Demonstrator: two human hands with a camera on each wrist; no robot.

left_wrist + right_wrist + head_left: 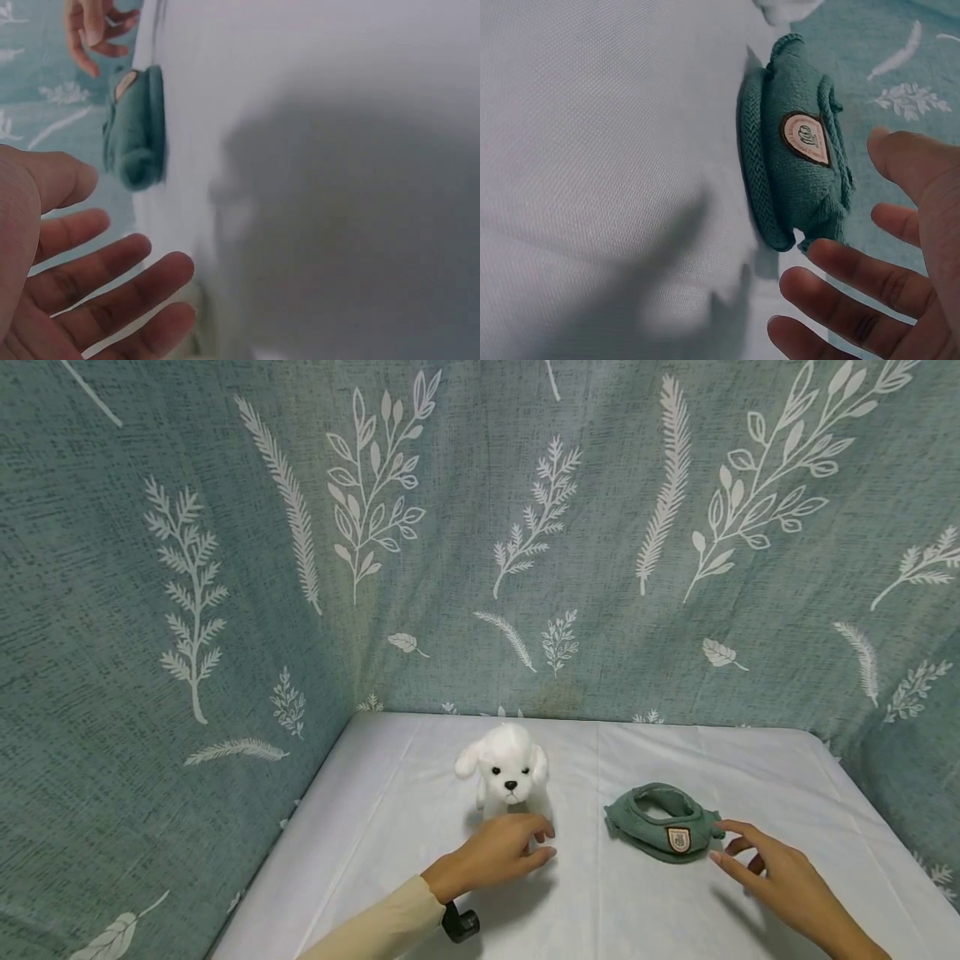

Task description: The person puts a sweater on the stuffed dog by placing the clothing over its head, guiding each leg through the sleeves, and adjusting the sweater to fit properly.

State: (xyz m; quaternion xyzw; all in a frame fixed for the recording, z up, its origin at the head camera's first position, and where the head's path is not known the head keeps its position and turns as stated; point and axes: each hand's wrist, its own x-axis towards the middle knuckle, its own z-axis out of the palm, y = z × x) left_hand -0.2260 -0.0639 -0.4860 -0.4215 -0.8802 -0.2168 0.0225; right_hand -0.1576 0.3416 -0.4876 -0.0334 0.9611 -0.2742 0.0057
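A white plush dog (512, 760) stands upright on the table and faces forward in the head view. My left hand (504, 853) is in front of its lower body and hides its legs; the fingers are loosely bent and hold nothing. To the right lies a small green knitted garment (647, 838) with a shield-shaped patch (805, 138) on its front and an opening on top. My right hand (776, 870) is at the garment's right end, thumb and fingers spread apart, fingertips close to the knit. Nothing is between its fingers.
A white cloth (600, 910) covers the table. Green curtains (465, 527) with white leaf prints enclose the back and both sides. A black device (461, 923) is strapped at my left wrist, below the cream sleeve (382, 920).
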